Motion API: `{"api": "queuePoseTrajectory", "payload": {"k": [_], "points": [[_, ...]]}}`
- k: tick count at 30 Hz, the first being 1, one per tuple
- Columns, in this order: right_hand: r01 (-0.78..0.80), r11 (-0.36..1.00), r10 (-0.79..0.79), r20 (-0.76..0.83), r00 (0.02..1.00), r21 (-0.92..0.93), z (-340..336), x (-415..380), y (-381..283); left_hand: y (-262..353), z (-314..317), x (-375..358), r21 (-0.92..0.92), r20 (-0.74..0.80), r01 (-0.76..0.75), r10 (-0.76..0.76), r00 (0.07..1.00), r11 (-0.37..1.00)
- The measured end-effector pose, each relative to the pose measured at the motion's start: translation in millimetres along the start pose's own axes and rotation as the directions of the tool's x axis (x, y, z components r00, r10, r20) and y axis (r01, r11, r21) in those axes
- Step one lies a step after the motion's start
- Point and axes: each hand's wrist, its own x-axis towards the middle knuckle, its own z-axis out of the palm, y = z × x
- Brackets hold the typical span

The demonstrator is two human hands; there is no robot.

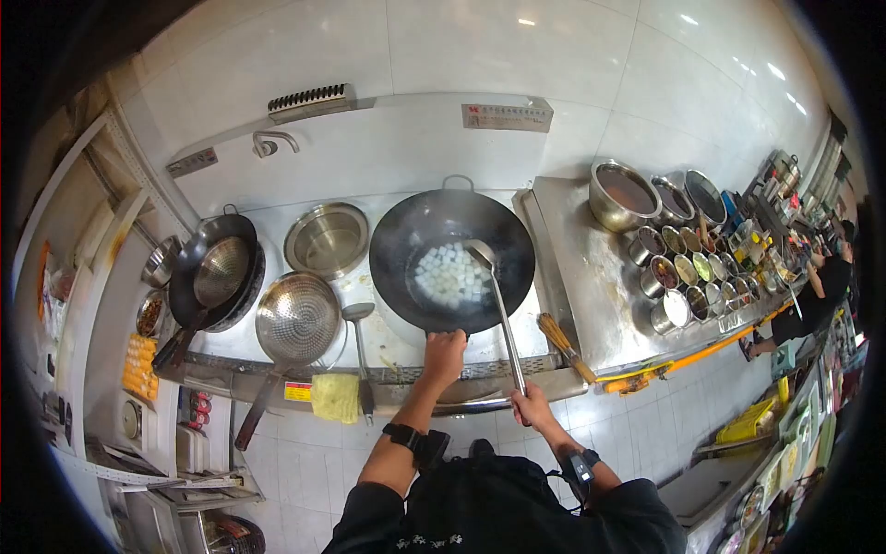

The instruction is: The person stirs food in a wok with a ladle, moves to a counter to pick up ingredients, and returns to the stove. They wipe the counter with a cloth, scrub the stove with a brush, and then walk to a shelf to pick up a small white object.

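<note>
A large black wok (392, 249) sits on the stove, with white cubes (450, 275) in liquid at its bottom and faint steam above. My left hand (445, 356) is closed round the wok's near handle. In my right hand (531, 406) is the end of a long metal ladle (507, 328); its bowl rests in the wok at the right side of the cubes.
Left of the wok are a lidded pot (326, 240), a perforated strainer (297, 319), a spatula (358, 314), a yellow cloth (335, 398) and stacked pans (198, 286). To the right lie a brush (566, 346), seasoning containers (676, 307) and a steel bowl (623, 194). Another person (812, 295) stands far right.
</note>
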Motion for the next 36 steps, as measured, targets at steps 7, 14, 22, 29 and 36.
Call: {"api": "queuePoseTrajectory", "payload": {"k": [7, 14, 22, 29, 36], "points": [[-0.070, 0.990, 0.079, 0.073, 0.994, -0.123, -44, -28, -16, 0, -2, 0, 0.000, -0.027, -0.007, 0.007, 1.000, 1.000], [0.009, 0.770, 0.078, 0.108, 0.991, -0.637, -141, -62, -69, 2, -4, -1, -0.026, -0.031, -0.005, 0.004, 1.000, 1.000], [0.223, 0.263, -0.085, 0.208, 0.975, -0.939, -117, -25, -140, 1, -5, 0, -0.032, -0.016, -0.011, 0.010, 1.000, 0.999], [0.241, 0.359, -0.344, 0.113, 0.932, -0.902, -46, 35, -82, -1, -2, 1, -0.011, 0.030, 0.012, -0.012, 0.999, 1.000], [0.222, 0.569, -0.452, -0.076, 0.889, -0.792, 4, 33, -41, -1, -1, 1, -0.018, 0.034, 0.027, -0.026, 0.999, 0.999]]}}
